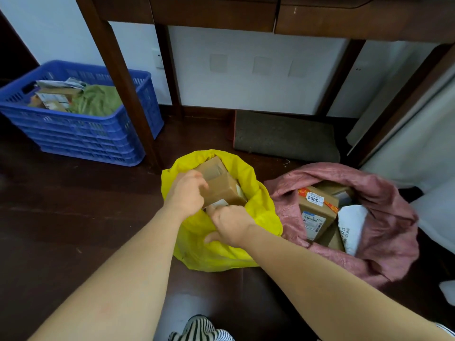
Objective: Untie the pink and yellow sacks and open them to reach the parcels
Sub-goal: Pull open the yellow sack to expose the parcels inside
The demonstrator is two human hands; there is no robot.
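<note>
I am working inside the mouth of the yellow sack point(216, 252), which is standing on the dark floor point(73, 217) near me, just left of the pink sack point(384, 232). My left hand point(186, 193) is curling its fingers round the near edge of the brown box point(221, 183) poking out of the yellow sack. My right hand point(229, 225) is curled too, pinching at the sack's near rim beside the box; whether it is also catching the box's white label I cannot tell.

Both sacks are already gaping, so the risk now lies in the lifting. The yellow plastic looks thin and slippery; if I am dragging the box up while the rim is folding over it, the sack may tip or tear at a box corner. My left grip is sitting on one edge only, so the box could swivel and drop back.

Counting: two sacks, one yellow and one pink. One box showing in the yellow sack. In the pink sack, at least two brown cartons point(315, 212) and one white mailer point(350, 227). One blue crate point(81, 134) far left, one mat point(283, 136) under the table.
</note>
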